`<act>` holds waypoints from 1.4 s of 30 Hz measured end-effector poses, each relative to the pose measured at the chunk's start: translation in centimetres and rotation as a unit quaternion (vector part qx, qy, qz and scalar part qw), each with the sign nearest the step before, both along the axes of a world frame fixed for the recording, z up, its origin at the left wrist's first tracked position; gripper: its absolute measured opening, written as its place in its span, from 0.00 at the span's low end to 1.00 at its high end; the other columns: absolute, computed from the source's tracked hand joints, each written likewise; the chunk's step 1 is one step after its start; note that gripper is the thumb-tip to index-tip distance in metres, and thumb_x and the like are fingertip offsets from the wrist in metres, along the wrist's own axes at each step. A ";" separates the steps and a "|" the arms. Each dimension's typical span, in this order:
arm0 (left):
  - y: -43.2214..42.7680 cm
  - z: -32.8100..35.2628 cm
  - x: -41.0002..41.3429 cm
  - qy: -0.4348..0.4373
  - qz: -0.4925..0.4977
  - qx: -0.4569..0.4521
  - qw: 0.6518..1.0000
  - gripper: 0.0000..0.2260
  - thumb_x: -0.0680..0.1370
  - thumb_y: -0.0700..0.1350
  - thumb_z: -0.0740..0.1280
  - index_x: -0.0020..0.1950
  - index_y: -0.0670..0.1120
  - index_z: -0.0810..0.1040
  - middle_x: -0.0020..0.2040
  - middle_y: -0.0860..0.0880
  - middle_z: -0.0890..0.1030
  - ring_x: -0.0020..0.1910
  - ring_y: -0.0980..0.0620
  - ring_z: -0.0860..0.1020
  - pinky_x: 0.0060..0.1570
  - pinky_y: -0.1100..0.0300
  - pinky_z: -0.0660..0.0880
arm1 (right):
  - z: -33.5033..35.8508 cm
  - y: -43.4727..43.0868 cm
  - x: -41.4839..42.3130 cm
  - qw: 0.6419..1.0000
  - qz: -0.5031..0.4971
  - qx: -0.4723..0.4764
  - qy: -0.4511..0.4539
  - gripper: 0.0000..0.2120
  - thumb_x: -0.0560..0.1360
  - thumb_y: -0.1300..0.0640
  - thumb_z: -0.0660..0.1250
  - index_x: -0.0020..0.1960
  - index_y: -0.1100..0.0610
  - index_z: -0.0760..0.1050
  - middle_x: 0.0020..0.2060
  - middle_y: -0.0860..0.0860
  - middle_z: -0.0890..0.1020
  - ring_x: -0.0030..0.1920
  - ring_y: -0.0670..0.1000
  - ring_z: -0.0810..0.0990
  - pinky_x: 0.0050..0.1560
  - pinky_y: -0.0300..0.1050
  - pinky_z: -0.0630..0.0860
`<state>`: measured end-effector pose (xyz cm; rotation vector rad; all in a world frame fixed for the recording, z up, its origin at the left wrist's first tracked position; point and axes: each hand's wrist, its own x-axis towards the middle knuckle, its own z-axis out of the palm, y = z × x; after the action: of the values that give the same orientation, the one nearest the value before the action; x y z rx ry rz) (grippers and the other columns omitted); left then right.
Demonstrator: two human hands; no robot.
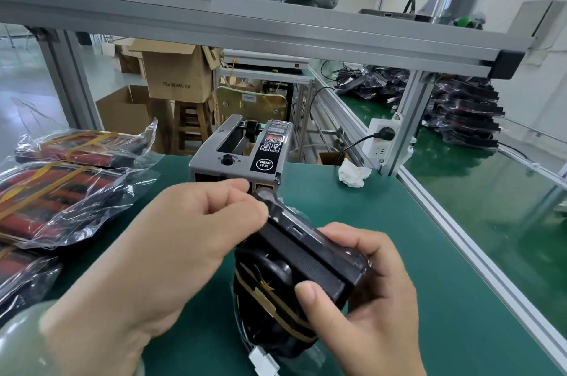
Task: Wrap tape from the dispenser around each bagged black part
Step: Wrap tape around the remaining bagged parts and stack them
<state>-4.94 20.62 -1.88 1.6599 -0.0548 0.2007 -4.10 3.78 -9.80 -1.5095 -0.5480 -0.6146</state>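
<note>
Clear-plastic bags of red-and-black parts (pixel 61 191), banded in tan tape, lie stacked at left on green tabletop (pixel 414 237). Left hand (pixel 184 237), fingers curled, pinches far end of bagged black plastic part (pixel 306 256), lower centre, just in front of grey tape dispenser (pixel 239 158). Right hand (pixel 365 293) clamped round part's near end. Crumpled white tissue (pixel 352 173) sits right of dispenser.
</note>
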 end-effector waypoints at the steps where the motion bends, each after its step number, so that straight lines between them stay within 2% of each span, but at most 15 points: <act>1: -0.1 0.1 0.2 -0.006 -0.004 0.028 1.000 0.14 0.58 0.55 0.70 0.36 0.46 0.84 0.44 0.69 0.82 0.55 0.76 0.72 0.55 0.64 0.64 | 0.1 0.1 0.0 1.000 -0.010 -0.011 -0.013 0.21 0.62 0.53 0.75 0.54 0.45 0.75 0.50 0.46 0.82 0.47 0.49 0.82 0.47 0.41 0.78; 5: -0.4 0.3 1.0 -0.024 -0.007 0.094 0.995 0.13 0.61 0.53 0.68 0.35 0.45 0.83 0.41 0.72 0.80 0.54 0.80 0.69 0.51 0.67 0.63 | 0.5 0.2 0.2 0.997 -0.028 -0.043 -0.062 0.21 0.64 0.56 0.74 0.55 0.46 0.74 0.50 0.46 0.81 0.48 0.51 0.82 0.48 0.42 0.78; 8: -0.5 -0.1 1.3 -0.047 0.002 0.136 0.990 0.13 0.61 0.54 0.68 0.35 0.45 0.82 0.40 0.69 0.81 0.54 0.81 0.68 0.49 0.70 0.64 | 0.8 0.3 0.3 0.993 -0.041 -0.070 -0.084 0.17 0.64 0.55 0.74 0.51 0.50 0.75 0.51 0.50 0.81 0.52 0.53 0.81 0.49 0.43 0.77; 12: -0.1 -0.6 1.4 -0.060 0.020 0.170 0.983 0.14 0.63 0.54 0.70 0.34 0.43 0.82 0.39 0.64 0.82 0.52 0.82 0.68 0.44 0.81 0.63 | 0.9 0.5 0.2 0.991 -0.052 -0.088 -0.085 0.18 0.64 0.54 0.74 0.51 0.50 0.74 0.50 0.52 0.81 0.51 0.53 0.82 0.49 0.42 0.77; 16: -0.1 -0.8 1.4 -0.045 0.012 0.193 0.980 0.10 0.64 0.47 0.68 0.33 0.39 0.81 0.39 0.60 0.83 0.50 0.84 0.67 0.39 0.85 0.61 | 1.2 0.5 0.1 0.988 -0.057 -0.110 -0.093 0.17 0.65 0.54 0.73 0.52 0.51 0.74 0.49 0.50 0.81 0.49 0.50 0.81 0.47 0.38 0.76; 18: -0.2 -0.7 1.4 -0.033 0.013 0.184 0.982 0.10 0.66 0.46 0.70 0.32 0.39 0.81 0.39 0.57 0.84 0.49 0.80 0.71 0.38 0.84 0.63 | 1.3 0.4 0.1 0.986 -0.058 -0.122 -0.094 0.16 0.66 0.54 0.72 0.52 0.52 0.74 0.47 0.50 0.80 0.46 0.52 0.81 0.45 0.40 0.76; 19: -0.2 -0.7 1.5 -0.025 0.011 0.178 0.984 0.11 0.66 0.48 0.71 0.32 0.39 0.81 0.40 0.54 0.84 0.48 0.74 0.75 0.39 0.81 0.66 | 1.3 0.4 0.2 0.986 -0.057 -0.127 -0.092 0.16 0.66 0.54 0.71 0.53 0.52 0.74 0.47 0.50 0.80 0.46 0.53 0.81 0.44 0.42 0.76; 21: -0.3 -0.6 1.5 -0.009 0.007 0.175 0.985 0.14 0.63 0.50 0.68 0.33 0.38 0.80 0.40 0.48 0.84 0.43 0.62 0.80 0.42 0.68 0.73 | 1.5 0.4 0.2 0.984 -0.057 -0.137 -0.095 0.16 0.67 0.54 0.71 0.54 0.52 0.74 0.46 0.49 0.79 0.46 0.53 0.80 0.44 0.45 0.77; 22: -0.4 -0.5 1.5 -0.003 0.008 0.181 0.983 0.14 0.62 0.50 0.67 0.33 0.38 0.80 0.39 0.46 0.84 0.39 0.62 0.80 0.41 0.64 0.74 | 1.5 0.4 0.2 0.983 -0.060 -0.143 -0.099 0.16 0.67 0.54 0.71 0.55 0.52 0.74 0.47 0.48 0.79 0.46 0.53 0.80 0.45 0.44 0.76; 25: -0.8 -0.3 1.4 -0.005 0.020 0.202 0.979 0.13 0.67 0.49 0.71 0.33 0.38 0.79 0.35 0.41 0.81 0.30 0.57 0.75 0.33 0.63 0.73 | 1.6 0.3 0.2 0.979 -0.068 -0.157 -0.110 0.15 0.68 0.54 0.70 0.54 0.53 0.76 0.47 0.50 0.79 0.48 0.50 0.79 0.48 0.39 0.75; 29: -1.2 -0.2 1.2 -0.018 0.030 0.212 0.977 0.14 0.64 0.50 0.70 0.34 0.38 0.79 0.33 0.40 0.80 0.31 0.43 0.77 0.33 0.53 0.76 | 1.6 0.2 0.2 0.977 -0.072 -0.170 -0.110 0.14 0.68 0.55 0.70 0.53 0.56 0.79 0.47 0.52 0.78 0.49 0.47 0.79 0.49 0.36 0.74; 32: -1.3 -0.1 1.0 -0.025 0.033 0.213 0.976 0.13 0.63 0.50 0.68 0.34 0.39 0.79 0.31 0.41 0.81 0.34 0.42 0.79 0.34 0.52 0.76 | 1.7 0.2 0.0 0.973 -0.080 -0.186 -0.109 0.14 0.68 0.55 0.69 0.53 0.56 0.80 0.47 0.53 0.78 0.48 0.45 0.78 0.48 0.33 0.73; 37: -1.4 -0.1 0.9 -0.028 0.042 0.238 0.970 0.11 0.62 0.50 0.65 0.32 0.42 0.80 0.30 0.45 0.81 0.27 0.52 0.76 0.27 0.62 0.72 | 1.8 0.2 -0.1 0.966 -0.099 -0.215 -0.106 0.15 0.68 0.54 0.68 0.53 0.57 0.81 0.46 0.52 0.77 0.47 0.43 0.77 0.47 0.30 0.71; 39: -1.4 -0.1 0.9 -0.025 0.042 0.244 0.968 0.10 0.63 0.50 0.66 0.32 0.44 0.81 0.30 0.48 0.82 0.27 0.54 0.77 0.29 0.63 0.73 | 1.9 0.2 -0.1 0.964 -0.103 -0.221 -0.105 0.14 0.68 0.54 0.68 0.52 0.58 0.81 0.46 0.52 0.76 0.47 0.43 0.76 0.47 0.29 0.71; 42: -1.3 -0.2 0.8 -0.029 0.045 0.255 0.966 0.08 0.63 0.50 0.66 0.32 0.46 0.81 0.28 0.50 0.82 0.30 0.53 0.79 0.32 0.60 0.75 | 2.0 0.2 -0.1 0.962 -0.107 -0.230 -0.105 0.14 0.67 0.55 0.67 0.51 0.58 0.81 0.46 0.51 0.76 0.47 0.41 0.76 0.47 0.28 0.70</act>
<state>-4.10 19.29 -2.08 2.1721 -0.0806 0.3237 -4.21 3.93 -7.84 -1.9719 -0.7311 -0.8632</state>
